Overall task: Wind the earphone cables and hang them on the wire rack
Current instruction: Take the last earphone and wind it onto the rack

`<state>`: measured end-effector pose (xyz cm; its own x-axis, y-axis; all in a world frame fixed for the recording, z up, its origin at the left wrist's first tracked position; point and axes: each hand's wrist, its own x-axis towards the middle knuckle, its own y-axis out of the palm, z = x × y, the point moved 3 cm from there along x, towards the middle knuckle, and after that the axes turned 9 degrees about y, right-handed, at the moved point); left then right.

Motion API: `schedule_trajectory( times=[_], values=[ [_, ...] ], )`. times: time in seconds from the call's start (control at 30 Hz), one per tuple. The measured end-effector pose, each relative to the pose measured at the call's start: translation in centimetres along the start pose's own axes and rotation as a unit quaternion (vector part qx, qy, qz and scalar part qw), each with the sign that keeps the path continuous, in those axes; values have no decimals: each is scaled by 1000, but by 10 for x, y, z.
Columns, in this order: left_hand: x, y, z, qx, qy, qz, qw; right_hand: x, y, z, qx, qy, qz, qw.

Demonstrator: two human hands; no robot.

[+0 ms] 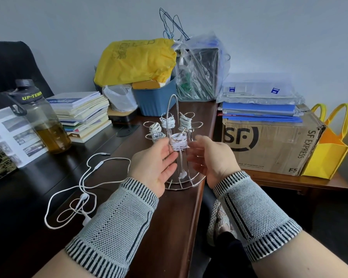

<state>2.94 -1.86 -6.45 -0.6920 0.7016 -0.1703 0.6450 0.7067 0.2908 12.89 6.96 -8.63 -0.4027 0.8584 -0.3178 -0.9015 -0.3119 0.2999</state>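
While both hands hover with fingers spread wide, left hand (156, 164) and right hand (211, 159) flank the wound bundle (178, 142) on the wire rack (174, 117) at the worktop's right edge; one nudge could tip it off.

Plain pale grey wall (68, 21) behind, evenly lit. Dark glossy wooden desk (169, 207) runs forward; black padded chair back (10, 63) left, lower reddish-brown wooden side table (289, 182) right.

Office, cluttered. Dark desk (169, 217) with stacked books (82, 113), printouts (12, 137), chair (10, 65). Blue folders (259, 111) atop courier box (269, 145).
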Motion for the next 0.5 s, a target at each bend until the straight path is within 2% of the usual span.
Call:
schedule_trajectory(
  times=[0.07, 0.13, 0.23, 0.33, 0.4, 0.5],
  values=[
    [2, -5, 4, 7, 3, -9, 1000, 2, -6, -6, -58, -18, -33, 998],
    [5, -9, 9, 23, 1, -18, 1000, 5, -10, -12, -178, -63, -54, 981],
    [9, -15, 18, 52, 0, -30, 998, 8, -8, -20, -338, -118, -57, 932],
    [14, -18, 24, 59, 2, -38, 998, 9, -5, -30, -449, -127, -58, 882],
    [16, -18, 24, 55, 8, -41, 998, 9, -3, -36, -474, -147, -68, 865],
    [22, -22, 23, 60, 27, -46, 997, 10, -4, -39, -456, -180, -111, 865]
  ],
)
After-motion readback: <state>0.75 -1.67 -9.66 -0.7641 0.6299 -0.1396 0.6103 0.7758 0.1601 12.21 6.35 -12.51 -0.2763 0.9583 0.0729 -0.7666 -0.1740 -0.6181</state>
